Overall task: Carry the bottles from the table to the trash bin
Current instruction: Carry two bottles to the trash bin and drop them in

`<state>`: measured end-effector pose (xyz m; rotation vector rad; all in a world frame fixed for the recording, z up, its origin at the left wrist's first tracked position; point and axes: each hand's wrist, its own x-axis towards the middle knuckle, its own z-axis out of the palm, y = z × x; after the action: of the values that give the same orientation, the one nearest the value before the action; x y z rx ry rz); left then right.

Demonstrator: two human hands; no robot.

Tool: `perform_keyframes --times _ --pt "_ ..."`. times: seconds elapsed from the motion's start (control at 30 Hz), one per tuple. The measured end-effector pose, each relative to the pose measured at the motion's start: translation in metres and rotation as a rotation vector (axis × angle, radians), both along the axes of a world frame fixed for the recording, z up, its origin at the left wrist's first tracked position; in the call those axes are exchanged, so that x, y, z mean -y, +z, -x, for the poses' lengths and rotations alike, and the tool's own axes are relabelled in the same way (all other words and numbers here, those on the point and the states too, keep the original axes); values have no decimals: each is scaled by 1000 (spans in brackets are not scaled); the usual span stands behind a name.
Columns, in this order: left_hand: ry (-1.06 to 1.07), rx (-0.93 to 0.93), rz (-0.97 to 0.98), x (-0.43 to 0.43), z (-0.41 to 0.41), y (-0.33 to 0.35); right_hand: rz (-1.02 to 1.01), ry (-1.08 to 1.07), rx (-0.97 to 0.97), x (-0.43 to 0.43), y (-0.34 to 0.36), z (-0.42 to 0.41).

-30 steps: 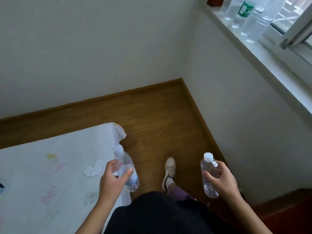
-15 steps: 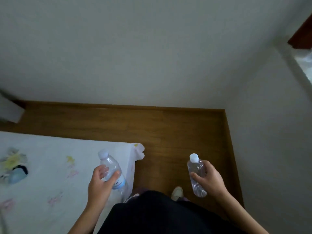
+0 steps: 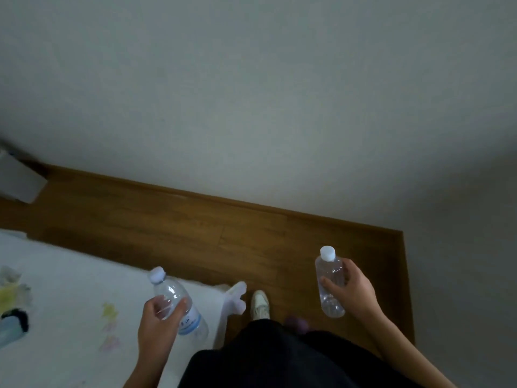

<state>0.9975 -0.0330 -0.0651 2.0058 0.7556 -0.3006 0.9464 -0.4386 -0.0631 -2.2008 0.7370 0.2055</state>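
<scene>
My left hand point(image 3: 159, 323) grips a clear plastic bottle point(image 3: 173, 295) with a white cap and a blue-and-white label, held tilted above the right corner of the table point(image 3: 70, 289), which is covered with a white cloth. My right hand point(image 3: 354, 294) holds a second clear, unlabelled bottle point(image 3: 329, 278) with a white cap upright over the wooden floor point(image 3: 195, 228). No trash bin is in view.
A plain wall point(image 3: 251, 93) fills the upper half, meeting the floor along a wooden skirting. A grey object point(image 3: 19, 177) stands at the far left by the wall. My white shoe point(image 3: 260, 305) is on the floor beside the table corner. Small coloured items point(image 3: 12, 320) lie on the cloth at left.
The view has swung left, away from the window sill with its bottles, which is out of sight now. Both hands keep their bottles at about the same height.
</scene>
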Motion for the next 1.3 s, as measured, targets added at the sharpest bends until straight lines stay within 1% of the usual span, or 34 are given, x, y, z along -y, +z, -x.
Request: perform_keyframes --times 0.17,0.3,0.4,0.53,0.63,0.73,0.8,0.9,1.03,1.17,1.3 --pt "-86 45 55 35 -104 21 63 -41 -41 26 7 -65" --pt "-58 110 147 42 -175 29 79 11 -48 38 8 -135" --pt "-41 123 116 36 -217 26 64 81 -53 39 2 -200" --pt "51 89 32 16 -254 13 46 193 -82 32 -3 -297" --pt "237 55 -23 3 -269 13 -28 313 -69 12 -1 -374" --pt "477 61 -32 -11 -273 19 -118 497 -63 -30 3 -445" --pt "592 37 -35 -19 -267 21 -155 637 -65 -68 5 -488" --pt "759 33 -55 -29 -248 24 -188 865 -55 -135 7 -545" --pt "980 -33 -55 -46 -224 25 -229 1098 -57 -233 13 -602" --pt "1128 -86 -52 -80 -219 16 -227 1250 -70 -324 14 -640" --pt "1174 -89 -25 -143 -244 6 -191 1271 -108 -396 5 -674"
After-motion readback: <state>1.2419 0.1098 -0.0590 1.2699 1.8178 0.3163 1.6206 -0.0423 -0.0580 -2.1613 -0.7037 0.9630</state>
